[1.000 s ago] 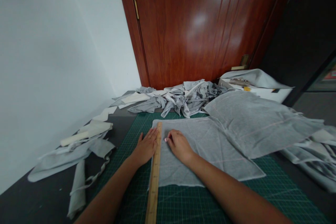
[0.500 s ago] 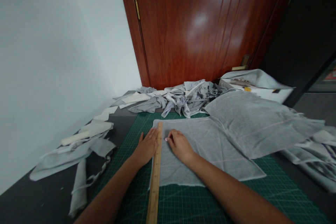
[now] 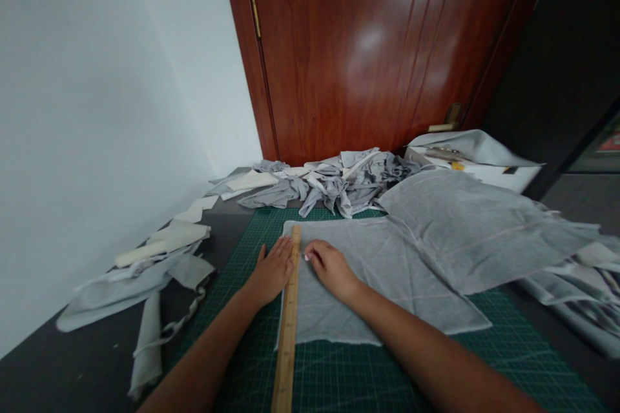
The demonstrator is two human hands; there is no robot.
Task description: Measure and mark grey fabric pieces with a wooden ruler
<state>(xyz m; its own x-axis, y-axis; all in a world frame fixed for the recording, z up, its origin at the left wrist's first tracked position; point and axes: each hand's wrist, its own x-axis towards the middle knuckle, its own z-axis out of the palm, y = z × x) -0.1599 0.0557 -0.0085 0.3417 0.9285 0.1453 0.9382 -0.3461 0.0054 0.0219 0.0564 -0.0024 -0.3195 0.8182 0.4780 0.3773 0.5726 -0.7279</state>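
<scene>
My left hand lies flat on the left edge of the grey cloth, its fingers pressing against a long wooden ruler. The ruler runs lengthwise over the cloth's left side and past its near edge. Just right of the ruler, my right hand is closed in a pinch. A small pale pink piece of tailor's chalk shows at its fingertips, close to the ruler. Beneath the cloth is a green cutting mat with a printed grid.
Crumpled grey scraps lie behind the mat. More scraps and a rolled piece are at the left. Another grey cloth overlaps on the right, before a white box. A brown door stands behind.
The right hand with the chalk has shifted very slightly left, nearer the ruler. My left hand and the ruler stay in place; the whole view has tilted a little.
</scene>
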